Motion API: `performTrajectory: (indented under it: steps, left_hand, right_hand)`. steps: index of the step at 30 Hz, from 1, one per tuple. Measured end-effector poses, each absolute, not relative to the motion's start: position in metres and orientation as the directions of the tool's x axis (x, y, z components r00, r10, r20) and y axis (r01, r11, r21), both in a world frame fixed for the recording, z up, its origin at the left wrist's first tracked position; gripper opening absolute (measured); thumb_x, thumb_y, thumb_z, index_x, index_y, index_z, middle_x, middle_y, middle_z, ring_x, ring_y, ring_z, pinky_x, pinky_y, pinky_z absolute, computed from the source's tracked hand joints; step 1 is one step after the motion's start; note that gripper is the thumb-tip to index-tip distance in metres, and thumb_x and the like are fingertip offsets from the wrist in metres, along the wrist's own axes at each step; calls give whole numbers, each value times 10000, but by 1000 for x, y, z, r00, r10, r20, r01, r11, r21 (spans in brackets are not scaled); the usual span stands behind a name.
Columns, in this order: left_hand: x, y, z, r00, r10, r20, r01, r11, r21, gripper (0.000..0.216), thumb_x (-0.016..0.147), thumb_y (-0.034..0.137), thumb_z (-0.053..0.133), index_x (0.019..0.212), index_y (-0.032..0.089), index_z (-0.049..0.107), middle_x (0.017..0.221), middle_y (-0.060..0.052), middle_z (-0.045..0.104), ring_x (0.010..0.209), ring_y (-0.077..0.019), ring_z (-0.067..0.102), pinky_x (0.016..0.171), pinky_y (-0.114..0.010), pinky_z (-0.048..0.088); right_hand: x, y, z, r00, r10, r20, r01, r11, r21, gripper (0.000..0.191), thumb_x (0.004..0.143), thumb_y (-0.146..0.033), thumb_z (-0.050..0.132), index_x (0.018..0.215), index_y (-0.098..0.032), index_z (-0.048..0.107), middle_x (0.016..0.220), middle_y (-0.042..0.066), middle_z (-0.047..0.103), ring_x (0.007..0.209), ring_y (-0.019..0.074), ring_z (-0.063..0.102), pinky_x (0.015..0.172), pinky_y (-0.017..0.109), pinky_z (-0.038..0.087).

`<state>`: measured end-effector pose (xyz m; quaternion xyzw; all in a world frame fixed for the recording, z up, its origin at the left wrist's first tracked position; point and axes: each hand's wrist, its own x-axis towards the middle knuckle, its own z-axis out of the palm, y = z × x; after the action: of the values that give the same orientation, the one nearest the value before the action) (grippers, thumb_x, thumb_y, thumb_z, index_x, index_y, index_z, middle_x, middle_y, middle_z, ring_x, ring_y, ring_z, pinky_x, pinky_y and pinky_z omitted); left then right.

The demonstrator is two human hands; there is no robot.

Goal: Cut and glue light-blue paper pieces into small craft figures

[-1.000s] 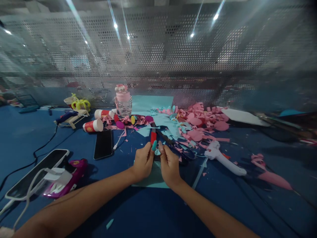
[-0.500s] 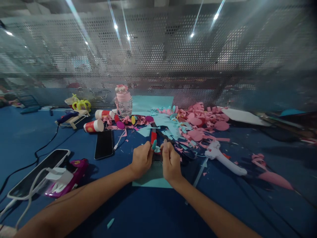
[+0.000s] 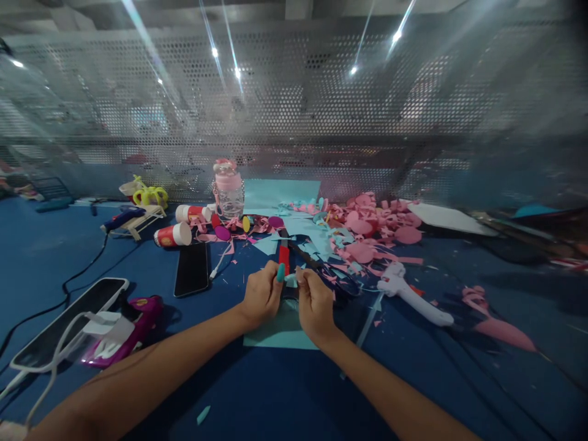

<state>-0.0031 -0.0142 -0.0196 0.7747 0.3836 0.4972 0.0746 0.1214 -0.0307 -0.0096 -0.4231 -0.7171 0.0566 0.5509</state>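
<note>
Both hands meet at the middle of the blue table, close together. My left hand point(image 3: 263, 294) is closed, pinching a small teal paper piece point(image 3: 280, 272) between thumb and finger. Opposite it, my right hand point(image 3: 316, 306) is closed too, its thumb and fingertips on a pale teal bit of paper point(image 3: 291, 281) between the hands. I cannot tell whether the two bits are one piece. Under the hands lies a teal paper sheet point(image 3: 280, 334). Just beyond them is a red-and-black cutter-like tool point(image 3: 284, 256), with dark-handled scissors point(image 3: 342, 280) to its right, partly hidden.
Pink paper scraps point(image 3: 362, 226) heap at the back right. A white glue gun point(image 3: 413, 297) lies right of my hands. Left are a black phone point(image 3: 192, 269), paper cups point(image 3: 173, 234), a water bottle point(image 3: 228, 190) and a white-framed phone point(image 3: 68, 324) with cables. A perforated metal screen point(image 3: 294, 110) stands behind.
My fingers have shifted slightly, and the teal piece at my left thumb stands more upright. My right fingertips are turned more inward. The view has moved slightly.
</note>
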Motion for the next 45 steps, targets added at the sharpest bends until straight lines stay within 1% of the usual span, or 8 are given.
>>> performTrajectory:
  steps: [9,20,24,28,30,32,39,45]
  left_hand:
    - [1,-14,-17,209,544,813,571,-743,350,236,876,223,284,652,197,355,480,47,379,411,-83,350,446,-221,238]
    - [3,-21,-17,172,576,799,531,-738,417,240,880,210,271,653,197,347,475,56,343,385,-73,311,431,-219,239]
    - [3,-23,-17,168,658,734,506,-697,508,282,896,276,243,653,196,362,464,58,337,381,-71,312,431,-213,251]
    - [1,-20,-15,195,721,665,430,-672,603,282,898,333,252,896,171,483,666,-9,542,542,-95,484,533,-216,377]
    - [-1,-16,-14,262,684,681,385,-721,576,308,883,354,311,1050,159,483,866,-67,595,698,-119,547,631,-238,428]
    - [-2,-12,-13,313,625,715,356,-775,522,321,874,351,349,1072,152,506,944,-93,598,798,-137,561,693,-254,445]
    - [-4,-2,-15,161,597,786,377,-773,510,292,770,361,547,974,154,575,808,-42,608,667,-100,556,627,-215,449]
    - [-7,1,-17,153,525,837,396,-809,435,264,701,368,624,830,149,555,683,-2,554,605,-87,519,579,-196,429]
  right_hand:
    - [114,-34,-10,13,699,715,478,624,-618,254,891,-246,305,662,-202,406,587,-10,461,514,109,460,499,230,372]
    - [110,-38,-10,3,678,735,500,635,-588,260,883,-207,310,656,-203,436,563,-9,446,502,115,448,484,240,362]
    - [113,-36,-9,-32,673,739,517,643,-564,257,884,-204,322,647,-204,421,566,-8,452,522,118,452,497,240,355]
    - [128,-26,-9,-99,615,782,561,684,-466,220,866,-154,338,669,-203,424,608,10,476,574,135,453,535,255,354]
    - [136,-21,-8,-168,574,802,574,718,-393,202,842,-121,334,688,-203,435,623,20,482,593,150,445,554,269,355]
    - [141,-17,-8,-214,553,805,571,739,-357,184,816,-106,337,699,-203,440,635,24,486,604,159,439,567,277,357]
    - [142,-14,-10,-64,793,605,452,564,-691,253,897,-241,282,701,-201,437,570,-28,427,504,114,428,537,241,354]
    - [143,-15,-10,-201,728,656,436,666,-605,210,877,-215,331,682,-203,406,624,-10,456,579,122,461,556,239,355]
